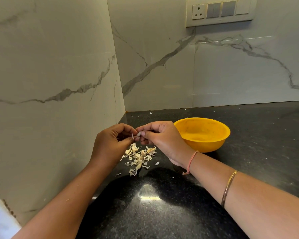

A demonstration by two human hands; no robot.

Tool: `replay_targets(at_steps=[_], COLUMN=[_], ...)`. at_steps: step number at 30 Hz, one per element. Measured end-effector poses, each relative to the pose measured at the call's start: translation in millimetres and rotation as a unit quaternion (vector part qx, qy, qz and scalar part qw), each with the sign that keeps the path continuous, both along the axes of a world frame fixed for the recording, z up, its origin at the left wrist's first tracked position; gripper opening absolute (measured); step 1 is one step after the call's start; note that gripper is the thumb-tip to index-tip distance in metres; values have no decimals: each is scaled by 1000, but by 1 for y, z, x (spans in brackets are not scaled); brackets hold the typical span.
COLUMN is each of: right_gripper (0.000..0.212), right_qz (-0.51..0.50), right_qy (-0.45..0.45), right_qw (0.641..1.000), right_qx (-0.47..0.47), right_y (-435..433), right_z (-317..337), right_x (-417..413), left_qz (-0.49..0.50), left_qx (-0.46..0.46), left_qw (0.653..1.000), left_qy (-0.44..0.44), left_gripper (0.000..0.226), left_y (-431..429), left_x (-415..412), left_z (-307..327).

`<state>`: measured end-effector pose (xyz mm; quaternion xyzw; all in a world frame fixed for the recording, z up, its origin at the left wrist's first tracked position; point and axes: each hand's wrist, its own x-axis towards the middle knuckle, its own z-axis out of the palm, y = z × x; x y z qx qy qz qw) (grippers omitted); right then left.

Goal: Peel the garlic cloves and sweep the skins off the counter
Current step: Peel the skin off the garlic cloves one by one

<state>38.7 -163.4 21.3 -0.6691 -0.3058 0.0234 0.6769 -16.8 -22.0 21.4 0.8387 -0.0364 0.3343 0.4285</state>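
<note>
Clove looks tiny, light and slippery, so my left hand and right hand pinch its ends near the counter's back left corner.

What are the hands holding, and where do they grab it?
A small garlic clove, pinched from both sides: the left hand takes its left end, the right hand its right end, above the loose skins.
</note>
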Motion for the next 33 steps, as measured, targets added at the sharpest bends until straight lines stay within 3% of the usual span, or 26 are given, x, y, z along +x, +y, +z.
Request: replay_targets(at_steps=[33], right_gripper=[16], right_qz=[-11], right_qy=[-11], right_qw=[1000], right_qx=[-23], right_y=[-1], right_z=[2], right_x=[-1], left_qz=[-7], left_qx=[-8], left_qw=[1000], left_qy=[8], left_gripper=[26], left_y=[1], left_x=[3], left_z=[-3])
